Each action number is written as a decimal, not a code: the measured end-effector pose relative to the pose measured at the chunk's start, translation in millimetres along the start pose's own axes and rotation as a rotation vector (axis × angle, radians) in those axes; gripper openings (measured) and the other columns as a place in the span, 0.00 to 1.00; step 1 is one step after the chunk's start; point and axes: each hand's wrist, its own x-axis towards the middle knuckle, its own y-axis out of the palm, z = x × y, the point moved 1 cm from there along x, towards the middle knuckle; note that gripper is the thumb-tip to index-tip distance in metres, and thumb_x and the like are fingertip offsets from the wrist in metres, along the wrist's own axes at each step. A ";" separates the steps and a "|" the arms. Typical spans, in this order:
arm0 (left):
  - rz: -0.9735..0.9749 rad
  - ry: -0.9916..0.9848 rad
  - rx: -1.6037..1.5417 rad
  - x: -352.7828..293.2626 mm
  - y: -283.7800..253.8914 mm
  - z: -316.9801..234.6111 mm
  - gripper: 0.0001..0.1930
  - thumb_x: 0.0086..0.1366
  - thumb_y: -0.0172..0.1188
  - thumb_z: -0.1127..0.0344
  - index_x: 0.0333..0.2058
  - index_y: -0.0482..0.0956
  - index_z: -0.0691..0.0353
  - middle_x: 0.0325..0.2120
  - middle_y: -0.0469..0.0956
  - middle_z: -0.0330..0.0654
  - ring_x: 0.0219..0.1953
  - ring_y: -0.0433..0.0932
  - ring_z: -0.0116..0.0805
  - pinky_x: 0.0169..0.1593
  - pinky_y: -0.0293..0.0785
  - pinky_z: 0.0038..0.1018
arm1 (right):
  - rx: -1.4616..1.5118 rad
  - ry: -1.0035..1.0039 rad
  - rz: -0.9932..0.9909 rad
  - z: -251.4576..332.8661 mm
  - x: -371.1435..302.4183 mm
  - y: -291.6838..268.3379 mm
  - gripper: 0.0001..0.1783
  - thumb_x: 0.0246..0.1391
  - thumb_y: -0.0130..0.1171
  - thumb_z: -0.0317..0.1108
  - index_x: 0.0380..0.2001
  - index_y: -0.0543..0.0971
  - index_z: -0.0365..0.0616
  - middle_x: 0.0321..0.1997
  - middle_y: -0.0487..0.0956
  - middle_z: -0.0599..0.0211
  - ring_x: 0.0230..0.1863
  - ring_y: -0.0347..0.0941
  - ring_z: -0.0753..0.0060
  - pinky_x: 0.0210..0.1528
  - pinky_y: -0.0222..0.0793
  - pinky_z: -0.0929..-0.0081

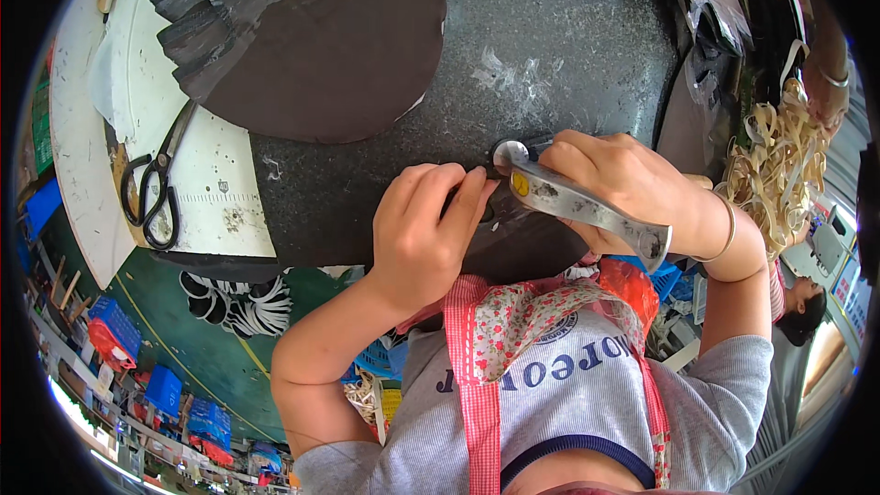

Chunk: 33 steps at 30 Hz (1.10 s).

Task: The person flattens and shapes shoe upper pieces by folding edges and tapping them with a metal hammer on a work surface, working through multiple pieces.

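Observation:
My right hand is closed round the handle of a hammer, whose shiny metal head lies slantwise across the front of the fingers. The round striking face is low over the dark work surface. Just left of it, my left hand has its thumb and fingertips pressed together at a small dark piece that blends into the surface. What exactly those fingers hold is hidden. Beyond my left hand lies a large dark brown sheet, with a stack of black strips at its left.
Black-handled scissors lie on a white ruled board at left. A bunch of beige straps hangs at right, near another person's arm. Crumpled dark sheets sit along the right edge. White curved pieces are stacked below.

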 end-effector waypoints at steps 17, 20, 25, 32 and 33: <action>-0.010 0.098 0.268 -6.9 8.0 -14.9 0.14 0.44 0.63 0.76 0.34 0.82 0.72 0.33 0.79 0.47 0.36 0.78 0.41 0.35 0.77 0.30 | -0.025 -0.044 -0.077 1.2 1.0 4.3 0.20 0.39 0.60 0.29 0.36 0.67 0.34 0.31 0.69 0.53 0.29 0.74 0.47 0.29 0.71 0.58; -0.080 0.048 0.126 -12.9 12.2 -9.4 0.13 0.44 0.63 0.76 0.32 0.82 0.73 0.33 0.80 0.49 0.34 0.79 0.42 0.35 0.77 0.30 | -0.020 -0.045 -0.076 0.1 0.5 6.5 0.19 0.39 0.59 0.28 0.36 0.66 0.34 0.31 0.69 0.53 0.30 0.74 0.47 0.30 0.71 0.58; -0.122 0.117 0.031 -24.4 17.1 -6.5 0.16 0.44 0.59 0.74 0.34 0.80 0.75 0.35 0.80 0.51 0.36 0.79 0.42 0.38 0.79 0.29 | 0.002 -0.041 -0.083 2.0 0.6 7.7 0.20 0.38 0.60 0.28 0.36 0.66 0.34 0.31 0.69 0.53 0.30 0.74 0.46 0.29 0.71 0.57; -0.018 0.183 0.163 -14.2 12.4 -16.1 0.15 0.43 0.59 0.73 0.32 0.80 0.76 0.34 0.79 0.54 0.36 0.79 0.42 0.40 0.79 0.30 | 0.030 -0.071 -0.104 0.0 0.1 7.0 0.20 0.38 0.61 0.28 0.35 0.66 0.35 0.30 0.69 0.54 0.28 0.73 0.47 0.28 0.71 0.58; 0.010 0.205 0.219 -14.5 12.7 -17.7 0.15 0.43 0.58 0.73 0.31 0.80 0.76 0.34 0.79 0.54 0.36 0.79 0.41 0.40 0.79 0.29 | 0.031 -0.073 -0.103 0.5 0.0 6.1 0.20 0.38 0.61 0.28 0.35 0.66 0.35 0.30 0.69 0.54 0.28 0.73 0.47 0.28 0.71 0.58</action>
